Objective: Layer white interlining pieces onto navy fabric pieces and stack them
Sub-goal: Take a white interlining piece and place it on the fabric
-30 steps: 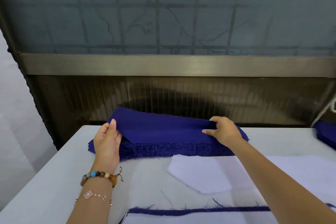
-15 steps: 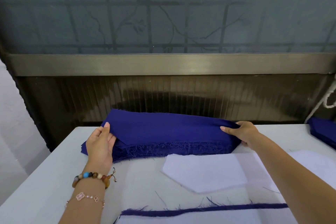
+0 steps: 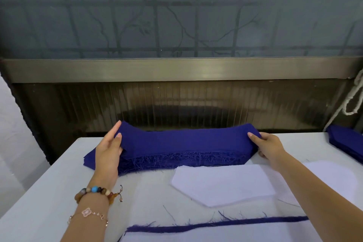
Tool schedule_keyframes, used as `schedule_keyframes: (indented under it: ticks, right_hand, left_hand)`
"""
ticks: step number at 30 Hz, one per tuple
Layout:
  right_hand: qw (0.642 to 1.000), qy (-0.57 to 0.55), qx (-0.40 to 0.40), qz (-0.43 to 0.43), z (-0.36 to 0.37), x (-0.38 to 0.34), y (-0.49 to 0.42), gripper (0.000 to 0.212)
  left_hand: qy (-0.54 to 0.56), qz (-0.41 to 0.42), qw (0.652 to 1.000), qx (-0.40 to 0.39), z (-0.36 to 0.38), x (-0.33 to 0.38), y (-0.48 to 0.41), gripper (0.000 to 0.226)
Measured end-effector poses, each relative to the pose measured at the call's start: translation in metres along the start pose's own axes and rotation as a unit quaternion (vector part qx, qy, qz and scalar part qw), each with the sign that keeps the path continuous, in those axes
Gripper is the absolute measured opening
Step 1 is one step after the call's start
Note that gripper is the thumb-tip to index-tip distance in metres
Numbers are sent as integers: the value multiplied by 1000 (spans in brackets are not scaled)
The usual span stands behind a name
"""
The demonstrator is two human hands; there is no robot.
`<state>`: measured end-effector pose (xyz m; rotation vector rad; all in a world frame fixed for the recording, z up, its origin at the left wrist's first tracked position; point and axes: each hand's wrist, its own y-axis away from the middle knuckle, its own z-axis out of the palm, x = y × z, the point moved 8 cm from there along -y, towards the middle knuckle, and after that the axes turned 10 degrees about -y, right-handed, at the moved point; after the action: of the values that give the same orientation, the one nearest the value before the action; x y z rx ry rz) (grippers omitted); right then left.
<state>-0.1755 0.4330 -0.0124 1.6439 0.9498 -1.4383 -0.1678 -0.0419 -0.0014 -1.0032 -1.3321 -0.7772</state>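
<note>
A thick stack of navy fabric pieces [image 3: 172, 160] with frayed front edges lies at the far side of the white table [image 3: 49, 192]. Its top navy piece [image 3: 184, 139] is lifted at both ends and sags in the middle. My left hand [image 3: 109, 149] pinches its left end; my right hand [image 3: 268, 146] grips its right end. In front of the stack lie white interlining pieces [image 3: 222, 182]. At the near edge a white piece [image 3: 216, 235] covers a navy piece whose frayed edge [image 3: 216, 224] shows.
A second navy pile [image 3: 347, 143] sits at the far right of the table. A dark ribbed panel and metal rail [image 3: 180, 69] stand right behind the table. A white cord [image 3: 351, 102] hangs at the right. White cloth hangs at the left.
My right hand slid from the middle of the stack to its right end. Both ends of the top navy piece have risen off the stack.
</note>
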Motion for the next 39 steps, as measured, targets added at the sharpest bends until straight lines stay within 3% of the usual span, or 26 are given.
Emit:
schedule_keyframes:
  ticks: [3, 10, 21, 39]
  right_hand:
    - [1000, -5, 11, -20, -1, -1, 0, 26]
    - [996, -28, 74, -49, -14, -4, -3, 17]
    - [989, -99, 98, -47, -57, -19, 25, 14]
    - [997, 33, 68, -19, -143, 5, 134, 26]
  left_hand:
    - [-58, 18, 998, -9, 3, 2, 1, 32]
    - [-57, 15, 998, 10, -1, 4, 4, 42]
    - [-75, 38, 996, -10, 9, 32, 35, 46]
    - [-169, 39, 985, -6, -34, 52, 172, 45]
